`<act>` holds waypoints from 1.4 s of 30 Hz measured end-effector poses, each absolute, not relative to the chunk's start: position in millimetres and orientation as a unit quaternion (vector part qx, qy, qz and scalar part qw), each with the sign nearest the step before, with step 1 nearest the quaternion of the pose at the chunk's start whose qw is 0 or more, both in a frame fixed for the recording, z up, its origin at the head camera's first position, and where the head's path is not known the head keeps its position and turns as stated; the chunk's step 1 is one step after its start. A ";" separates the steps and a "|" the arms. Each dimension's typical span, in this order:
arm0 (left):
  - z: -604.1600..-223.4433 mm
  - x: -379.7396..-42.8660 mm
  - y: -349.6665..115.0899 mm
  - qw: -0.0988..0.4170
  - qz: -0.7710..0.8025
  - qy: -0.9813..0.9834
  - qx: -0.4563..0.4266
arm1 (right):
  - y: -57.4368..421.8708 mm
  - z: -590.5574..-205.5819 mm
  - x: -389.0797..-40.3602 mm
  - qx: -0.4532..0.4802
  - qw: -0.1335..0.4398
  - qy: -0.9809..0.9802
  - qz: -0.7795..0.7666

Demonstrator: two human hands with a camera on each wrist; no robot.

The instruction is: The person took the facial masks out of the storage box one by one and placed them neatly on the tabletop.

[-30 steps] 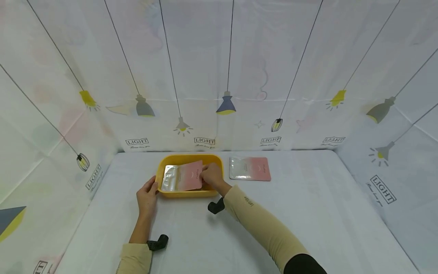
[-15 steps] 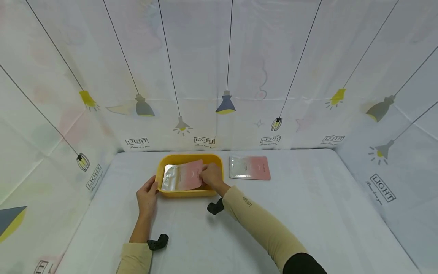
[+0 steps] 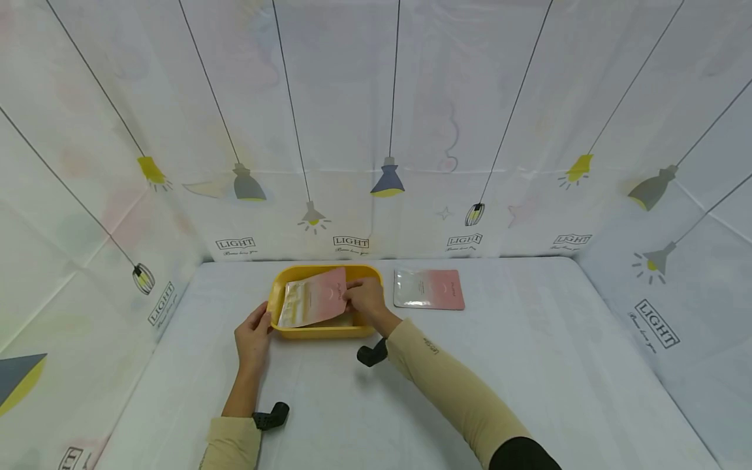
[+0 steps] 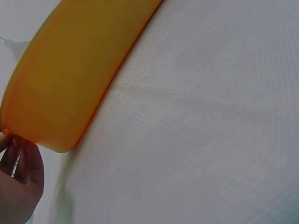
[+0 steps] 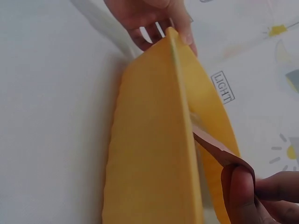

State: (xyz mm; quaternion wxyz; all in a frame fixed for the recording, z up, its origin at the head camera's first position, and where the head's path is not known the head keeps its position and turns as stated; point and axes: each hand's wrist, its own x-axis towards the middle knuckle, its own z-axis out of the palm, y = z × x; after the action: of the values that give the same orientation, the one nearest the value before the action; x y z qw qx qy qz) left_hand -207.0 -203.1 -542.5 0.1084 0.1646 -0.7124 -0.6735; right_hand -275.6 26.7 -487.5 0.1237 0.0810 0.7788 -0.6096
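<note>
A yellow plastic basket (image 3: 329,333) stands at the back of the table. My left hand (image 3: 252,336) holds its left end, thumb over the rim and fingers against the outer wall, as the right wrist view shows. My right hand (image 3: 367,301) reaches in over the basket and pinches the right edge of a pink-and-silver foil pouch (image 3: 317,297). The pouch is tilted, its pink end raised and its silver end low at the basket's left side. In the right wrist view, thumb and fingers close on the bent edge of the pouch. Part of something pale shows beneath it, mostly hidden.
A second pink-and-silver pouch (image 3: 429,289) lies flat on the white table (image 3: 529,365), right of the basket. A cloth backdrop (image 3: 329,130) printed with lamps rises behind the table and along both sides.
The pouch in my right hand has lifted and turned slightly, its pink end now higher, showing more of the basket's inside below it. My left hand stays at the basket's end.
</note>
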 end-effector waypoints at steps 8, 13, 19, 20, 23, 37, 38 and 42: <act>-542.7 -205.1 -203.3 0.102 -0.672 -0.715 0.164 | 37.0 -482.8 -276.3 0.071 0.127 0.762 -0.631; -543.5 -205.3 -204.3 0.103 -0.669 -0.716 0.170 | 44.6 -476.8 -276.0 0.070 0.137 0.753 -0.640; -544.3 -204.9 -205.6 0.099 -0.669 -0.717 0.170 | 54.9 -468.7 -274.1 0.074 0.150 0.746 -0.645; -544.5 -204.9 -205.6 0.097 -0.669 -0.717 0.170 | 56.9 -468.7 -274.4 0.077 0.151 0.743 -0.647; -545.8 -205.2 -205.5 0.094 -0.668 -0.717 0.173 | 62.5 -469.3 -275.9 0.086 0.152 0.738 -0.652; -543.1 -207.2 -207.3 0.087 -0.652 -0.730 0.183 | 90.4 -465.2 -283.6 0.093 0.157 0.718 -0.672; -543.0 -207.2 -206.9 0.086 -0.652 -0.731 0.183 | 93.0 -464.9 -283.3 0.091 0.157 0.719 -0.670; -544.1 -207.3 -205.5 0.090 -0.655 -0.727 0.185 | 105.3 -465.7 -283.1 0.084 0.161 0.723 -0.667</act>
State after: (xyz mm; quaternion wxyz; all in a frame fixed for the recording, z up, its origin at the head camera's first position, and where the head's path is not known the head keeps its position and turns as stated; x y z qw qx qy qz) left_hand -207.3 -205.5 -544.1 0.0897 0.1853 -0.7270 -0.6551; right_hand -283.1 105.3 -465.7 0.1609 0.0843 0.7227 -0.6669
